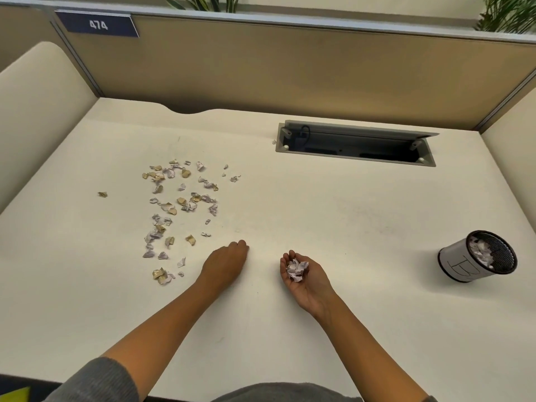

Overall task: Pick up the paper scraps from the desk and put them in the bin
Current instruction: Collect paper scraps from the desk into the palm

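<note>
Several small white and tan paper scraps [179,204] lie scattered over the left half of the desk [319,216]. My left hand [227,264] rests palm down on the desk just right of the scraps, fingers curled under; nothing shows in them. My right hand [301,274] lies palm up near the desk's middle, cupped round a wad of white paper scraps [296,269]. The bin [464,262], a small white cup with a black mesh inside, stands tilted at the right with crumpled scraps in it, well to the right of my right hand.
An open cable tray [356,146] is sunk into the desk at the back right. A beige partition [290,68] closes off the back and sides. One stray tan scrap [102,194] lies far left, and a tiny white one [274,142] sits by the tray.
</note>
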